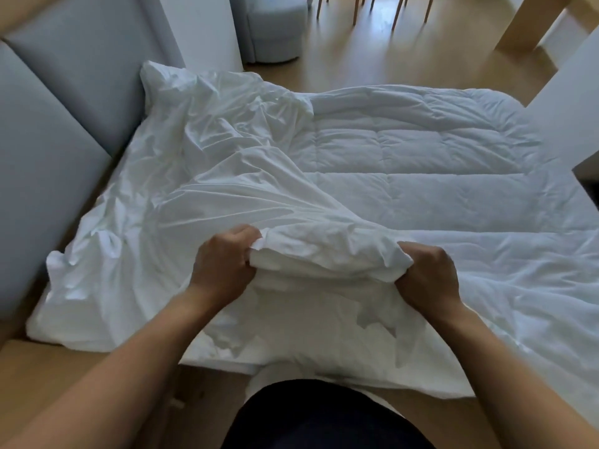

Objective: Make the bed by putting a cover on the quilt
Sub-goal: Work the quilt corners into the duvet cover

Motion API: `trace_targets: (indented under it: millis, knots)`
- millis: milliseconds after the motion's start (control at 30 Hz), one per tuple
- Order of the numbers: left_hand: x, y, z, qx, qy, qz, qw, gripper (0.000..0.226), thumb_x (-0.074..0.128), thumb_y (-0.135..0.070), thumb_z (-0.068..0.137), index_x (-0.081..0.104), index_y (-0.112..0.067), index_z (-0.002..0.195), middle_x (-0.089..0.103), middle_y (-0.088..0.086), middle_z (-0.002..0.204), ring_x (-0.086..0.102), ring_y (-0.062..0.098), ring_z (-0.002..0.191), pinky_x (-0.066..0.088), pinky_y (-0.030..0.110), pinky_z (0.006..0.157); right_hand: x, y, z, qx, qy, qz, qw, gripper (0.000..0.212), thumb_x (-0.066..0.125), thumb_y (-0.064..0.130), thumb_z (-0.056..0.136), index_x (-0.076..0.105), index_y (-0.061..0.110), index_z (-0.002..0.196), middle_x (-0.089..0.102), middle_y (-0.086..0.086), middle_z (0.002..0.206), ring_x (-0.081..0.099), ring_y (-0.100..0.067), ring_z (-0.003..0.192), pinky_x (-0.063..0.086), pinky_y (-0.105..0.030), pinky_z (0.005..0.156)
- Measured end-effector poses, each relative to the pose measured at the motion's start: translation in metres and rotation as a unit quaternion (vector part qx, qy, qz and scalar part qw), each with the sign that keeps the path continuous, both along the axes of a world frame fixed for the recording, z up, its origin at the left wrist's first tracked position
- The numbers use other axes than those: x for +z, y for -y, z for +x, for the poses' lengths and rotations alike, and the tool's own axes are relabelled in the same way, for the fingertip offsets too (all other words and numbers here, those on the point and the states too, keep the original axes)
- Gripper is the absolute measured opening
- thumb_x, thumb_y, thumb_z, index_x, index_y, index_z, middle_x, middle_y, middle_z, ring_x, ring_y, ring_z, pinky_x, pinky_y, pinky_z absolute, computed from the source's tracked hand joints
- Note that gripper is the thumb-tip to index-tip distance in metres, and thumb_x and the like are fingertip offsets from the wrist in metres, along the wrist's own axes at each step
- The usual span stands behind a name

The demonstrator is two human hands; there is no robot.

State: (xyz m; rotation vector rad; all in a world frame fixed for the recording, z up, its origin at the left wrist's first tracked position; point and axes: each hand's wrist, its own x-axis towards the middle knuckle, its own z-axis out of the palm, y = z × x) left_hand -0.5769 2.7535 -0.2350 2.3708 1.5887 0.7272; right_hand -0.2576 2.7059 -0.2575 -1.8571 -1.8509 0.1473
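Note:
A white stitched quilt lies spread over the bed, bare on its right half. A thin, wrinkled white cover lies over its left half, up to the headboard. My left hand grips a bunched edge of the cover near the bed's front side. My right hand grips the same bunched edge a forearm's length to the right. Between my hands the cover is stretched over a thick fold of quilt. Creases fan out from this bunch toward the far left corner.
A grey padded headboard runs along the left. A grey round armchair and wooden chair legs stand on the wood floor beyond the bed. A white panel stands at the right. My dark trousers are at the front edge.

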Motion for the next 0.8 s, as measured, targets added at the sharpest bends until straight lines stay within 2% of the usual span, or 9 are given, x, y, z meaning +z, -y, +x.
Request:
trace_targets:
  millis: [67,100,233,400,533,633,667,733,800]
  knots:
    - [0.013,0.021,0.006,-0.031,-0.070,-0.053,0.996,0.043,0.061,0.002,0.068,0.032,-0.029,0.066,0.049,-0.003,0.062,0.047,0.032,0.058,0.028,0.028,0.052,-0.003,0.007,0.010,0.010,0.036,-0.140,0.989,0.031,0.051,0.016,0.083,0.036,0.023,0.057,0.037,0.009,0.054,0.042,-0.028,0.058,0.032,-0.031,0.056]
    - [0.017,0.032,0.010,-0.035,-0.111,-0.096,0.988,0.044,0.060,0.002,0.071,0.029,-0.029,0.065,0.051,-0.001,0.063,0.048,0.032,0.061,0.027,0.030,0.054,-0.007,0.010,0.015,0.019,0.057,-0.214,0.975,0.027,0.052,0.016,0.087,0.044,0.023,0.061,0.044,0.008,0.060,0.046,-0.027,0.064,0.034,-0.032,0.059]
    - [0.010,0.079,0.031,-0.036,-0.252,-0.258,0.932,0.028,0.049,-0.003,0.082,0.059,-0.029,0.083,0.068,0.010,0.091,0.061,0.031,0.089,0.034,0.030,0.065,-0.037,0.020,0.019,0.064,0.072,-0.319,0.943,0.014,0.050,0.020,0.090,0.059,0.021,0.080,0.068,-0.003,0.091,0.061,-0.027,0.081,0.046,-0.033,0.068]
    - [-0.032,0.107,0.034,-0.025,-0.263,-0.394,0.880,0.017,0.048,-0.005,0.081,0.052,-0.022,0.081,0.063,0.004,0.090,0.057,0.025,0.089,0.047,0.034,0.072,-0.092,0.038,0.012,0.092,0.083,-0.373,0.920,0.021,0.050,0.018,0.092,0.064,0.018,0.107,0.067,-0.006,0.109,0.064,-0.029,0.099,0.044,-0.032,0.071]
    - [-0.059,0.108,0.035,-0.071,-0.245,-0.502,0.827,0.023,0.061,-0.018,0.086,0.055,-0.025,0.108,0.059,-0.002,0.108,0.055,0.020,0.101,0.047,0.031,0.085,-0.136,0.047,0.010,0.119,0.117,-0.422,0.891,0.028,0.050,0.018,0.094,0.063,0.015,0.118,0.066,-0.008,0.117,0.063,-0.028,0.106,0.047,-0.031,0.078]
    - [-0.069,0.088,0.019,-0.065,-0.182,-0.601,0.776,0.043,0.069,-0.031,0.091,0.057,-0.026,0.131,0.062,-0.004,0.125,0.061,0.014,0.110,0.049,0.029,0.097,-0.156,0.046,0.002,0.182,0.165,-0.492,0.835,0.034,0.051,0.019,0.096,0.057,0.017,0.129,0.062,-0.007,0.131,0.060,-0.026,0.117,0.047,-0.032,0.094]
    - [-0.073,0.077,0.009,-0.046,-0.150,-0.603,0.782,0.038,0.066,-0.030,0.094,0.059,-0.025,0.131,0.064,-0.002,0.125,0.063,0.013,0.109,0.050,0.027,0.095,-0.161,0.043,-0.004,0.194,0.183,-0.523,0.810,0.040,0.054,0.020,0.095,0.052,0.018,0.135,0.059,-0.007,0.136,0.057,-0.027,0.121,0.046,-0.033,0.098]
    - [-0.083,0.048,-0.017,0.016,-0.122,-0.541,0.832,0.032,0.058,-0.024,0.099,0.061,-0.020,0.130,0.064,0.000,0.126,0.063,0.015,0.107,0.049,0.024,0.088,-0.164,0.033,-0.021,0.217,0.217,-0.593,0.745,0.066,0.069,0.022,0.087,0.040,0.022,0.146,0.052,-0.007,0.143,0.054,-0.029,0.126,0.046,-0.038,0.103]
    - [-0.101,0.014,-0.054,0.093,-0.150,-0.469,0.865,0.035,0.052,-0.023,0.101,0.059,-0.015,0.135,0.061,0.003,0.131,0.059,0.021,0.114,0.046,0.027,0.091,-0.159,0.010,-0.048,0.236,0.222,-0.656,0.682,0.093,0.082,0.022,0.078,0.029,0.023,0.155,0.045,-0.008,0.150,0.051,-0.029,0.130,0.045,-0.039,0.107]
